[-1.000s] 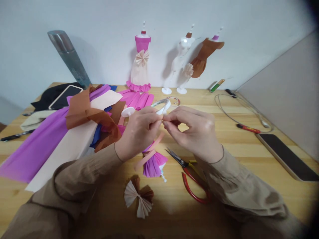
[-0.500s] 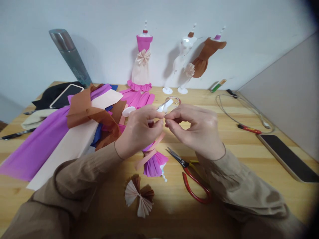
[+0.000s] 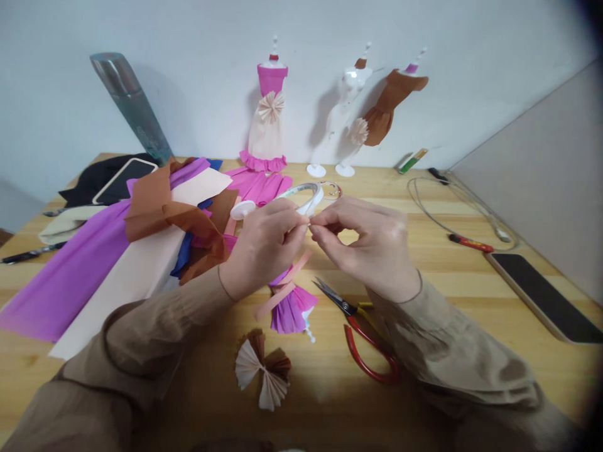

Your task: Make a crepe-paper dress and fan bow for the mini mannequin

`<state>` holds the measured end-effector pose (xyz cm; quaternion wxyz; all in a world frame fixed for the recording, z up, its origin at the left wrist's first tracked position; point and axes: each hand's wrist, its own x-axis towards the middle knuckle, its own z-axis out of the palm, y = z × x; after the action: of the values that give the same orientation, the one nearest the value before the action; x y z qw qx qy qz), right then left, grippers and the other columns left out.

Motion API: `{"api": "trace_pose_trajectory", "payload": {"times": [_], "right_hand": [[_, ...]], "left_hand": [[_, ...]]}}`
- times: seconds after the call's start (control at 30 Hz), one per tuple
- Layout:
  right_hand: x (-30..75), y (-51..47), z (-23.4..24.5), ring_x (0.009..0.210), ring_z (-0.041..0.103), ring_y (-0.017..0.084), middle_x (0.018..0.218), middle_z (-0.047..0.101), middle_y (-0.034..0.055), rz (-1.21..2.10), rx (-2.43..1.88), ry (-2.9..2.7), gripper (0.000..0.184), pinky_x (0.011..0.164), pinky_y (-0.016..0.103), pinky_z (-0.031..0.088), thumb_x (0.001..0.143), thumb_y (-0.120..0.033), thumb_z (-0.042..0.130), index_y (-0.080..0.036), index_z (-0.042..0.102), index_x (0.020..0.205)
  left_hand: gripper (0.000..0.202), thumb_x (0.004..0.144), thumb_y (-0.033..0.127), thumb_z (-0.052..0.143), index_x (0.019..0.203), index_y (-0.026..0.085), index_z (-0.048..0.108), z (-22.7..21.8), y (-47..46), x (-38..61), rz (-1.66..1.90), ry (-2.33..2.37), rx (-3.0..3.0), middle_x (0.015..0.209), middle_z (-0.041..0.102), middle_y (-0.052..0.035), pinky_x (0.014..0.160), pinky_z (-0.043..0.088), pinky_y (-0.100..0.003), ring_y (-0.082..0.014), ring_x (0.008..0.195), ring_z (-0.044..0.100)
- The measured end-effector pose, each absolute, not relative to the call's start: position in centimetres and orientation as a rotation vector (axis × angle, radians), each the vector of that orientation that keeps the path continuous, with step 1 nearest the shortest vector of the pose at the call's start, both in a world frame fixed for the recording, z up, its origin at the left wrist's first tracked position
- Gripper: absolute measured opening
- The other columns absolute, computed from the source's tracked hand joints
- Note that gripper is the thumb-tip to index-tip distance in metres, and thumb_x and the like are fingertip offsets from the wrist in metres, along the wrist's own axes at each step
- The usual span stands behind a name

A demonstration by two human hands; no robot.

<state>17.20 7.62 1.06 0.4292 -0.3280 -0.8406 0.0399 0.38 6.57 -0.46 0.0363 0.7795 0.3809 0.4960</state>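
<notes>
Over the middle of the table my left hand [image 3: 271,242] is closed around the near edge of a roll of white tape [image 3: 311,199], whose ring shows above the fingers. My right hand [image 3: 370,242] meets it, thumb and forefinger pinched at the left fingertips. What lies in that pinch is too small to make out, perhaps the tape's end. Below the hands lies a small mannequin in a purple and pink paper dress [image 3: 289,307] with a peach strip across it. Nearer me are a pleated paper bow in cream and brown [image 3: 264,370] and red-handled scissors [image 3: 362,333].
Crepe paper sheets [image 3: 89,270] pile up at left beside a leaning spray bottle [image 3: 134,107]. Along the wall stand a pink-dressed mannequin [image 3: 272,119], a bare white one [image 3: 346,107] and a brown-dressed one [image 3: 393,100]. A phone [image 3: 546,295] and a cable [image 3: 433,220] lie right.
The tape roll has turned in my left hand, so its ring now shows open toward me. Both hands have shifted only slightly, fingertips still together.
</notes>
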Motion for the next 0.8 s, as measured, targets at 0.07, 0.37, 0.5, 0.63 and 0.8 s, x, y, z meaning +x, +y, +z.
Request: {"api": "trace_pose_trajectory", "payload": {"times": [0.07,0.37,0.5,0.63,0.8], "right_hand": [[17.21,7.62,1.06,0.057,0.057,0.015,0.065,0.064,0.0008,0.113,-0.807,-2.106,0.016,0.054,0.030,0.046,0.082,-0.012,0.058,-0.023,0.059,0.070],[17.10,7.72,0.95,0.061,0.060,0.015,0.069,0.065,0.0025,0.140,-0.804,-2.132,0.015,0.056,0.029,0.048,0.082,-0.011,0.058,-0.021,0.060,0.072],[17.09,7.66,0.98,0.059,0.058,0.014,0.068,0.065,0.0025,0.217,-0.820,-2.132,0.013,0.054,0.028,0.047,0.080,-0.011,0.059,-0.020,0.061,0.070],[16.97,7.58,0.91,0.057,0.056,0.014,0.064,0.064,0.0007,0.303,-0.888,-2.086,0.014,0.055,0.029,0.046,0.078,-0.010,0.058,-0.020,0.062,0.068],[16.86,7.61,0.63,0.056,0.055,0.014,0.064,0.063,0.0011,0.449,-0.941,-2.013,0.012,0.054,0.029,0.045,0.075,-0.011,0.059,-0.018,0.062,0.067]], "left_hand": [[0.025,0.081,0.004,0.053,0.057,0.015,0.054,-0.60,6.53,0.40,1.547,1.184,2.414,0.063,0.057,-0.0006,0.055,0.040,-0.020,-0.0088,0.061,0.052],[0.024,0.082,0.008,0.052,0.058,0.015,0.054,-1.06,6.34,0.38,1.502,1.340,2.593,0.069,0.061,-0.0018,0.056,0.040,-0.021,-0.0089,0.060,0.052],[0.027,0.085,0.010,0.047,0.059,0.015,0.054,-1.03,6.17,0.32,1.438,1.445,2.772,0.071,0.062,-0.0024,0.049,0.034,-0.022,-0.0089,0.057,0.051],[0.026,0.088,0.010,0.044,0.065,0.015,0.057,-1.03,5.99,0.31,1.372,1.487,2.946,0.074,0.063,-0.0037,0.046,0.031,-0.023,-0.0088,0.053,0.050],[0.023,0.086,0.009,0.046,0.067,0.014,0.057,-1.11,5.88,0.41,1.386,1.527,3.083,0.074,0.064,-0.0041,0.043,0.027,-0.024,-0.0077,0.050,0.050]]}}
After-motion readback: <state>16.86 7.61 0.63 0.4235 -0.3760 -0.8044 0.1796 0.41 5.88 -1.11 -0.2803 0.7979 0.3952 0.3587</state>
